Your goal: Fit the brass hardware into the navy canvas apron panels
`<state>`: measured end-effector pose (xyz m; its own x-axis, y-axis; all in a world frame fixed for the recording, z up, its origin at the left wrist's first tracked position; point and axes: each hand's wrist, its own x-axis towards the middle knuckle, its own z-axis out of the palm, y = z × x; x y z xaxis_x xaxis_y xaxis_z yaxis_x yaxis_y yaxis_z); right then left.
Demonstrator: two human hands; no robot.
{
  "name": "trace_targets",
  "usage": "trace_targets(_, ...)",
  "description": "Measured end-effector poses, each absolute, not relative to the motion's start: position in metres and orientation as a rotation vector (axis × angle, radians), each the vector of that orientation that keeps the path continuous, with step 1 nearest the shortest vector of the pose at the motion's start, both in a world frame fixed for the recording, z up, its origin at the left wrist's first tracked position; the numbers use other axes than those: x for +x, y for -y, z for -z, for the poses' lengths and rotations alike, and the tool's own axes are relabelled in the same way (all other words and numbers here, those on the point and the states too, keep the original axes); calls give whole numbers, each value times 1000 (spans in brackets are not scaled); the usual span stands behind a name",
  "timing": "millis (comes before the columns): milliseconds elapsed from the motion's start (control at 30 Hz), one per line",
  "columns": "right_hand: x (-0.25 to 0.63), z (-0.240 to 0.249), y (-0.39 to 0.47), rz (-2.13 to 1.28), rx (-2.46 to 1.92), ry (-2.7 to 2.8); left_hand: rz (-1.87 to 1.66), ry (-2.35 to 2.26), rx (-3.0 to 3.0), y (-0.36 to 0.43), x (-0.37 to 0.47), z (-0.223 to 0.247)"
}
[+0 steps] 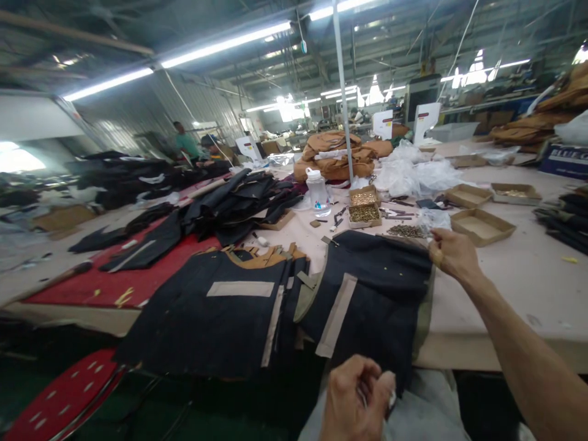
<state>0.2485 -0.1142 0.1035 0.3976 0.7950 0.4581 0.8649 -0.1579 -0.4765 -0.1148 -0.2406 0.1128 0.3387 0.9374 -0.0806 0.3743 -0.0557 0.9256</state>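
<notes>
Left hand (356,398) is down at bottom centre, fingers curled, can't tell if anything's in there. Dark cloth panel (381,300) is just above it, right of centre, long axis running up the frame, bottom hanging off the table (482,312). Right hand (452,251) looks closer: fingers pinched at its upper right edge, can't tell if they've got cloth. Small metal pieces (404,231) lie just beyond.

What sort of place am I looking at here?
Probably a garment or sewing workshop: dark cut fabric pieces with light strips lie across a long table, a heap of small metallic pieces sits behind them, and brown cloth is piled further back.
</notes>
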Motion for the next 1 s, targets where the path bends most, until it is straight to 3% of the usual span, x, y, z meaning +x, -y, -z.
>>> trace_targets(167, 191, -70, 136, -219, -1406, 1789, -689, -1519, 801, 227, -140, -32)
trace_targets(300, 170, -34, 140, -295, -1375, 1964, -909, -1320, 505, 205, -143, -21)
trace_targets(500, 164, -36, 158, -660, -1312, 1916, -1178, -1092, 822, 185, -113, -103)
trace_targets(600, 163, -40, 166, -910, -1216, 1740, -1206, -1077, 941, 148, -73, -152)
trace_targets(700, 173, -32, 165, -947, -1258, 1423, -1204, -1077, 960, 96, -28, -180)
trace_targets(833, 203, -20, 151, -759, -1428, 696, -1165, -1123, 1280, 52, -6, -169)
trace_targets(1000, 234, -22, 133, -671, -1543, 420, -1066, -1331, 2055, 60, -24, -93)
